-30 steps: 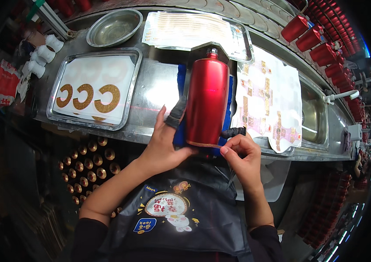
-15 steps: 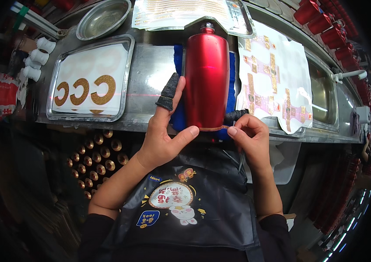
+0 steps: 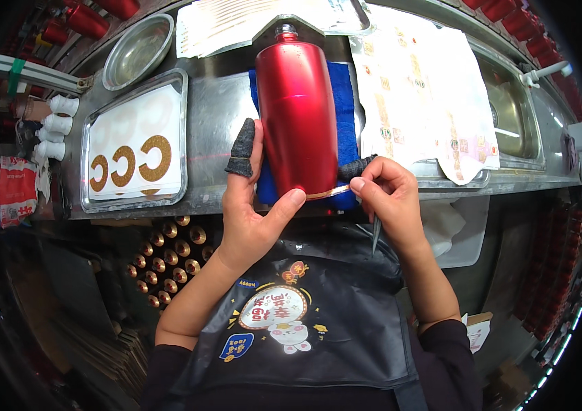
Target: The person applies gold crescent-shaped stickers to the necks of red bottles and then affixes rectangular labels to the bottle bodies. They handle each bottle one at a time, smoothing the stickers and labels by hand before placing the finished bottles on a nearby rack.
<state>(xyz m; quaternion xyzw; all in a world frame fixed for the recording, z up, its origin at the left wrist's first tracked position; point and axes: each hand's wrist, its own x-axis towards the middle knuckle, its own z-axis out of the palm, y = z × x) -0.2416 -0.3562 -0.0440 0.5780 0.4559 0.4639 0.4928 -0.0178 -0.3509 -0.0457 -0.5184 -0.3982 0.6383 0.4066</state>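
Observation:
A glossy red bottle [image 3: 298,116] lies on a blue cloth [image 3: 343,89], its threaded neck pointing away from me. My left hand [image 3: 250,212] steadies the base end, thumb pressed at the bottom edge and fingers along the left side. A black cover wraps one of its fingers. Along the bottle's bottom rim runs a thin gold strip [image 3: 329,193]. Its right end is pinched between thumb and finger of my right hand [image 3: 387,198], which also wears a black finger cover. A slim pointed metal tool, like tweezers [image 3: 376,236], sticks out below that hand.
Left of the bottle, a metal tray [image 3: 183,137] holds a white sheet with gold C-shaped decals [image 3: 124,166]. Behind it stands a metal bowl [image 3: 139,51]. Decal sheets [image 3: 421,96] lie to the right, before a sink [image 3: 510,103]. Gold-topped pieces [image 3: 171,257] stand below the counter's edge.
The whole view has shifted, and the bottle now tilts slightly, its neck leaning left. My right hand keeps its pinch on the strip, whose end now angles up to the right of the base.

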